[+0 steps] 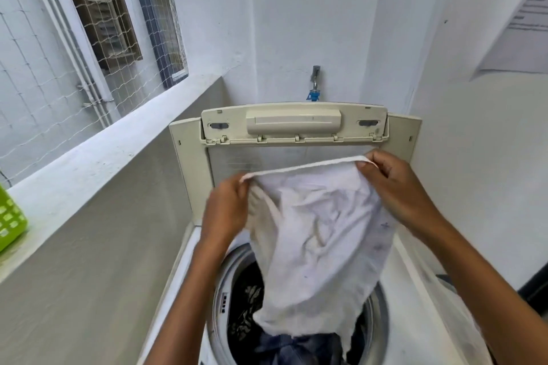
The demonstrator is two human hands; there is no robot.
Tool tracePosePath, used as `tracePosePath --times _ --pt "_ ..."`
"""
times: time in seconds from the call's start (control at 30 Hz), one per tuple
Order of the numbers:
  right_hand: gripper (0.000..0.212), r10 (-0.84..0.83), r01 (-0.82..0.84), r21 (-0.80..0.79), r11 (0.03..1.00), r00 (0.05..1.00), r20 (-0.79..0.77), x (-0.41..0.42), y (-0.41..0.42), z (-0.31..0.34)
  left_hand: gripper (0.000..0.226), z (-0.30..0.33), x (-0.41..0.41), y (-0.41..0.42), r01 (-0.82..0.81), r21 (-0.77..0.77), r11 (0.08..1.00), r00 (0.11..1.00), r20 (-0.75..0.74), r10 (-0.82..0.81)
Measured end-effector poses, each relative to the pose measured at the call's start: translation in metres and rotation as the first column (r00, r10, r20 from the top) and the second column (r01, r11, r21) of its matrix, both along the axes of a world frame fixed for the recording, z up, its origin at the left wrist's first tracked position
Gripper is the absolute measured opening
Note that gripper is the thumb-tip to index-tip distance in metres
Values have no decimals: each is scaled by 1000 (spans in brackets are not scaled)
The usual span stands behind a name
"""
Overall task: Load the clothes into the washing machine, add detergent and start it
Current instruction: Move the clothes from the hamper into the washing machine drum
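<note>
Two hands hold one white garment [320, 222] stretched between them in the middle of the frame. The left hand [228, 204] pinches the left end of its hemmed top edge, fingers curled round the cloth; the right hand [391, 184] pinches the right end, a little higher in the picture, thumb and fingers closed on the band. The garment hangs from that edge, crumpled, with faint dark marks, and its lower end reaches down into the round opening of one top-loading washing machine [189, 261] at the bottom centre.

Inside the drum [222, 299], at least two other pieces of clothing show: a dark patterned cloth [247, 302] at the left of the opening and a blue cloth [299, 347] at the bottom, just under the white garment's lower end. How many more lie beneath cannot be told.

One cream lid [293, 124] stands raised upright behind the hands, folded against the white back wall. Above it, one tap [315, 83] with a blue fitting juts from the wall.

Along the left side runs one white ledge [103, 157], on whose near end, at the left edge of the frame, sits one green perforated basket [10, 219], only partly seen. Beyond the ledge, in the upper left, a net [35, 74] covers the opening, and behind it two windows [100, 12] are visible on a neighbouring wall.
</note>
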State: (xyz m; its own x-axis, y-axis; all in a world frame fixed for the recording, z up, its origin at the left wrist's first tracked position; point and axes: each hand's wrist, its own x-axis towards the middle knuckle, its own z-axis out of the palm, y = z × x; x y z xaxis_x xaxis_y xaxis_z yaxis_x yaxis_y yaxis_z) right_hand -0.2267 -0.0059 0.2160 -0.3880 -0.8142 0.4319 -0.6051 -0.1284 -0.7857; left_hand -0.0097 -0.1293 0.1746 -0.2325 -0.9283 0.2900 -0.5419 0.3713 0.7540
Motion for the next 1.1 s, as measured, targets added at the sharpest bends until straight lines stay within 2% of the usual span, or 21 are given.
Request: tracePosePath --times 0.07,0.1,0.13,0.17,0.2,0.23,0.27,0.3,0.33,0.4,0.43,0.47,0.53,0.6,0.63,0.7,0.83,0.93,1.0,1.1 --pt "27 63 -13 220 975 974 -220 -10 4 -2 26 20 5 0 -112 -178 978 993 -45 106" --pt "28 75 16 284 959 949 -306 -13 6 -3 27 30 6 1 -138 -231 963 989 -83 122" --pt "27 39 68 271 960 928 -370 -12 8 -5 28 35 6 4 -156 -265 952 984 -123 127" --pt "23 -54 122 153 981 920 -387 -9 10 -5 29 41 6 7 -170 -297 939 979 -157 128" --pt "20 -179 177 -37 983 917 -356 -4 12 -4 29 43 4 11 -190 -326 926 974 -179 137" --pt "21 -282 215 -235 948 910 -304 4 14 -1 29 44 3 15 -212 -354 911 971 -183 154" --pt "23 -340 235 -359 903 903 -264 9 15 3 29 45 2 18 -231 -377 897 970 -167 179" --pt "23 -358 248 -376 893 897 -258 11 14 6 28 45 2 19 -239 -383 893 971 -119 208" --pt "24 -342 252 -309 917 896 -284 8 11 6 29 45 4 19 -234 -367 900 971 -35 238" --pt "26 -250 243 -65 968 902 -351 -1 8 3 30 45 10 13 -197 -282 939 951 179 253" --pt "28 -250 253 -39 967 901 -354 -5 9 1 30 45 13 11 -180 -253 951 940 241 242" --pt "30 -291 276 -92 957 900 -324 -5 10 -3 29 46 16 12 -174 -257 951 936 256 240" --pt "28 -364 311 -231 922 899 -245 0 13 -6 28 46 17 17 -199 -353 914 954 143 263" --pt "20 -318 287 -156 945 918 -235 1 8 -10 26 44 12 20 -202 -381 902 978 -33 205" --pt "16 -251 244 -60 968 943 -219 2 5 -12 28 41 9 19 -155 -335 929 987 -97 130" --pt "12 -132 137 55 989 988 -77 3 1 -18 35 35 4 15 17 -169 986 984 -175 -47" --pt "24 -29 -13 151 988 961 275 16 6 -30 38 19 -1 20 282 73 957 940 -220 -261" --pt "25 109 -224 254 941 910 400 30 5 -38 32 17 -4 31 472 160 867 880 -145 -452" --pt "22 172 -307 304 902 900 401 39 1 -46 26 15 -5 34 501 150 853 864 -22 -503" --pt "27 253 -378 334 864 898 360 53 -9 -58 23 11 -7 34 461 92 883 869 154 -470"
